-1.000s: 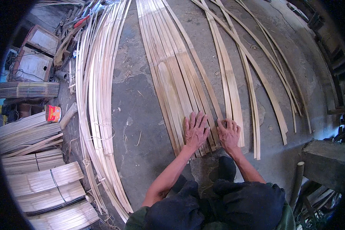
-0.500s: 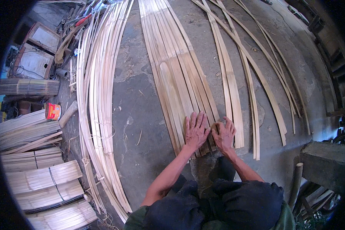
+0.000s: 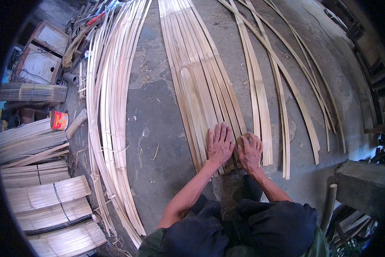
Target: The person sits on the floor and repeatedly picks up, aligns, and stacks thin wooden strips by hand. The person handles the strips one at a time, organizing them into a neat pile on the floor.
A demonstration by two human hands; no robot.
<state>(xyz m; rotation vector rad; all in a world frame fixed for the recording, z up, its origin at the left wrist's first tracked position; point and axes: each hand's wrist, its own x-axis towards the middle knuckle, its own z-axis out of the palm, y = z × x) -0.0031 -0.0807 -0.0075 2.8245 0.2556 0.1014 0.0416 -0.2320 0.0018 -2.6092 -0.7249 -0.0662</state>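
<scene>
Long, pale bamboo strips [image 3: 201, 94] lie side by side on the concrete floor, their near ends close to my knees. Pressed flat on top of them near that end is my left hand [image 3: 220, 147], fingers stretched out and holding nothing. Just to its right, my right hand [image 3: 250, 153] has its fingers bent and closed over the outermost right strip at the edge of the row. The thumb side of this hand faces the left hand, and the fingertips are partly hidden. Narrow dark gaps show between some strips.
Loose bamboo strips [image 3: 261, 107] lie to the right, some crossing. On the left is a long tied bunch of strips [image 3: 115, 94]. Beyond it are stacked slat bundles [image 3: 51, 192], a red tin [image 3: 59, 120] and a wooden cabinet [image 3: 38, 64]. A concrete block [image 3: 365, 182] stands at the right.
The fingers of my right hand have curled in more against the right edge strip. My left hand stays flat in nearly the same place. The view has shifted slightly.
</scene>
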